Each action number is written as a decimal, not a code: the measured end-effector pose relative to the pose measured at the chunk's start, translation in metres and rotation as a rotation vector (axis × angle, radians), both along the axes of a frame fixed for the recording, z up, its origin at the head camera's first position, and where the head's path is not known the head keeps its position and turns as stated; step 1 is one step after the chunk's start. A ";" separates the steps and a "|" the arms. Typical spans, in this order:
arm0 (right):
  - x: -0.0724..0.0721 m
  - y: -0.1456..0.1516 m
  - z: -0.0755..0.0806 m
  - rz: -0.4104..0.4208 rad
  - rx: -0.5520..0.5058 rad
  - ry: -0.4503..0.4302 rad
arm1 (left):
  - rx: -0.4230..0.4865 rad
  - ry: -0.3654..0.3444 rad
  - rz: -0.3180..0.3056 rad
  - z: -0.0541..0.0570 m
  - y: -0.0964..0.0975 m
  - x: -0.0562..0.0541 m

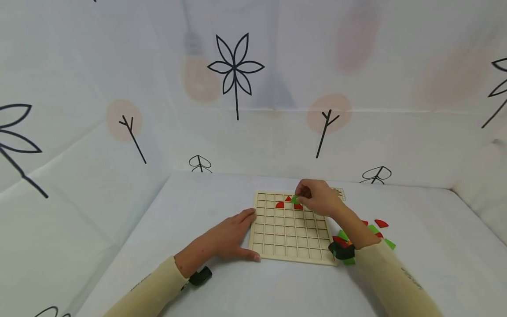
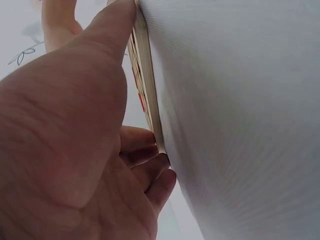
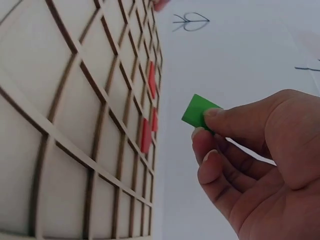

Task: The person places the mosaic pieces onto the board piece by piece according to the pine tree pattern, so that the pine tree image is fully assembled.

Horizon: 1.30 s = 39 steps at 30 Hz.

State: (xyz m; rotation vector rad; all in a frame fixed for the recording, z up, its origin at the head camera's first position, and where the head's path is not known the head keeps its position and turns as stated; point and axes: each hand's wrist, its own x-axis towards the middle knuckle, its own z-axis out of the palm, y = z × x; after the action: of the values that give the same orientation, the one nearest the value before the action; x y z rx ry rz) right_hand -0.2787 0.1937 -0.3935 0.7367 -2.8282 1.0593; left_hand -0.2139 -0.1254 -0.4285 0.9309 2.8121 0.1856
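Right hand [image 1: 320, 198] pinches green tile [image 3: 196, 109]; right wrist view alone shows gap to board [image 1: 280, 242]. Left hand [image 1: 229, 236], spread, touches board's left edge.

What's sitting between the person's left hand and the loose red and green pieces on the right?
The head view shows the wooden grid board between the left hand and the loose pieces; the right forearm partly covers them.
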 end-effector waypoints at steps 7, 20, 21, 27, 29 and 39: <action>-0.005 -0.010 -0.011 -0.042 -0.006 -0.013 | 0.010 -0.004 0.011 0.003 0.002 0.002; -0.009 -0.017 -0.021 -0.059 0.032 0.008 | 0.042 0.015 0.003 0.005 0.002 0.003; -0.010 -0.017 -0.022 -0.057 0.032 0.016 | 0.042 0.015 0.003 0.006 0.002 0.003; -0.009 -0.018 -0.026 -0.017 0.028 0.044 | 0.040 0.017 0.002 0.006 0.003 0.003; -0.008 -0.018 -0.026 -0.014 0.031 0.052 | 0.038 0.019 0.002 0.006 0.003 0.003; -0.009 -0.020 -0.027 0.014 0.082 0.079 | 0.039 0.029 -0.001 0.005 0.002 0.002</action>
State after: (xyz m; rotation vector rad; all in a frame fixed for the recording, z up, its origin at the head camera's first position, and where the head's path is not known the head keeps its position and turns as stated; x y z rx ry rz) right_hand -0.2879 0.1739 -0.4204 0.7876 -2.8178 0.8990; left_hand -0.2118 -0.1231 -0.4239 0.9504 2.8443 0.2299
